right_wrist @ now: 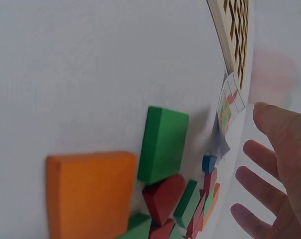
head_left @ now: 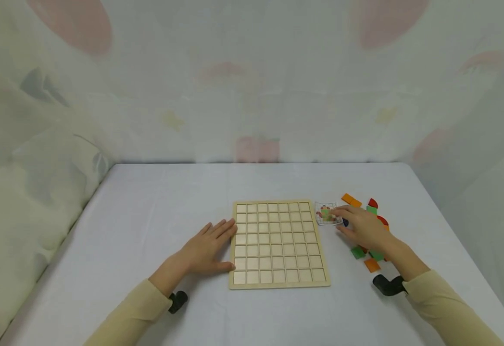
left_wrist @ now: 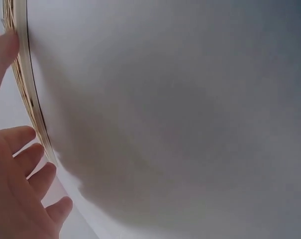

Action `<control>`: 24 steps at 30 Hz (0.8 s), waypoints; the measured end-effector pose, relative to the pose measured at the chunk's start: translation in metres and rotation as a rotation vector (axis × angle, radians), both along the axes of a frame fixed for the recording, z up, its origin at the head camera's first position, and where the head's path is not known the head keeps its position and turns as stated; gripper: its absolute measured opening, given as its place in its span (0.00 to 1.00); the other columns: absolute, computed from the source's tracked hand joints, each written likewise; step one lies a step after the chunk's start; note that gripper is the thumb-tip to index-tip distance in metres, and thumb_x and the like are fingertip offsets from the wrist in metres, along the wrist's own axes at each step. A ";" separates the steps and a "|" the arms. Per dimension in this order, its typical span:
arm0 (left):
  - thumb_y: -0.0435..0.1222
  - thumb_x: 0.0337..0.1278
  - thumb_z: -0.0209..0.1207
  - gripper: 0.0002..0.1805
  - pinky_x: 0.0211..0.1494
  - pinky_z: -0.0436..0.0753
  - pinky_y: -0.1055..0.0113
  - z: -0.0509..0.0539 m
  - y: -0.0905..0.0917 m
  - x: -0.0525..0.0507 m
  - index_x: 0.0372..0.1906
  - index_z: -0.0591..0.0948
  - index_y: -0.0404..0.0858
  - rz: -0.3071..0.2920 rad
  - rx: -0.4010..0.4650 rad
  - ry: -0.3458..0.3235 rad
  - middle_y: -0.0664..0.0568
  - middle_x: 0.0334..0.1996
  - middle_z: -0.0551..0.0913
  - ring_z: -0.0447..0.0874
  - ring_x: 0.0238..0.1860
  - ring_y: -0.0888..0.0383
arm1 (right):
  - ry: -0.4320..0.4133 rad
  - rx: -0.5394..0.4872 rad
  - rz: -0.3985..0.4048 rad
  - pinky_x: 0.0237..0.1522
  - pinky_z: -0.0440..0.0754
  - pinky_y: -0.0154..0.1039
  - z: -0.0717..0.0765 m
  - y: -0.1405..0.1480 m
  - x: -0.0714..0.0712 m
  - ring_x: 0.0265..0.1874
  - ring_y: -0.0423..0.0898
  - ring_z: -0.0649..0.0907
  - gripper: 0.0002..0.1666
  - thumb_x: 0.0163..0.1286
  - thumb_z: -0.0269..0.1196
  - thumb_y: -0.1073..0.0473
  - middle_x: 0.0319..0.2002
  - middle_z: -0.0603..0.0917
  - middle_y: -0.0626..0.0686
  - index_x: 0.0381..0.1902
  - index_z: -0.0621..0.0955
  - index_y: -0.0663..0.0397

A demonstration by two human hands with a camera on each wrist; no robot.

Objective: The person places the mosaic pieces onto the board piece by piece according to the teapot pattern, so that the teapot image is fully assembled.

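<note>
A pale wooden grid board [head_left: 273,287] lies flat on the table, its square cells holding no pieces. My left hand [head_left: 207,247] rests at the board's left edge, fingers spread and touching the rim; the left wrist view shows those fingertips [left_wrist: 26,134] along the side. Beside the board's upper right lies a paper pattern card [head_left: 322,205] with a coloured picture on a grid. Over the card's right edge reaches my right hand [head_left: 364,228], thumb and fingers apart. Whether its fingertips touch the card cannot be told. In the right wrist view the card [right_wrist: 232,102] looks slightly curled.
Loose coloured blocks lie scattered beneath and around the right hand, among them an orange square [head_left: 371,265], a green block [right_wrist: 165,144] and a red rounded piece [right_wrist: 162,198]. A white cloth covers the table [head_left: 170,192]. Patterned curtains [head_left: 252,96] hang behind and at the sides.
</note>
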State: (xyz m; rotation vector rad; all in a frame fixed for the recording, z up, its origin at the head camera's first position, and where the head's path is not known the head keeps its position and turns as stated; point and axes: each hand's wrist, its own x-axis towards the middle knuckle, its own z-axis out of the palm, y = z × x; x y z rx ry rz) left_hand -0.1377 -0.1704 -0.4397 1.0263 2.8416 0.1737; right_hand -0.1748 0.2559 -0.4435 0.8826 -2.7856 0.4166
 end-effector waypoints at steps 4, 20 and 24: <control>0.63 0.47 0.56 0.52 0.69 0.54 0.46 -0.002 -0.001 -0.004 0.71 0.54 0.36 0.016 0.010 -0.026 0.47 0.72 0.50 0.50 0.71 0.47 | -0.027 -0.019 -0.122 0.33 0.80 0.47 0.002 0.004 0.003 0.33 0.51 0.80 0.23 0.56 0.67 0.59 0.43 0.81 0.59 0.51 0.79 0.56; 0.61 0.49 0.57 0.52 0.68 0.55 0.45 -0.002 -0.001 -0.006 0.70 0.54 0.33 0.011 0.041 -0.064 0.45 0.72 0.51 0.51 0.71 0.45 | -0.242 -0.110 -0.363 0.31 0.76 0.39 -0.006 0.010 -0.002 0.26 0.46 0.73 0.16 0.56 0.67 0.56 0.28 0.78 0.54 0.35 0.79 0.63; 0.61 0.49 0.57 0.52 0.69 0.55 0.46 -0.002 -0.002 -0.006 0.70 0.54 0.33 0.012 0.038 -0.066 0.45 0.72 0.50 0.50 0.71 0.46 | -0.243 -0.111 -0.378 0.28 0.74 0.38 -0.007 0.008 -0.002 0.25 0.46 0.72 0.16 0.55 0.67 0.55 0.26 0.78 0.53 0.34 0.79 0.64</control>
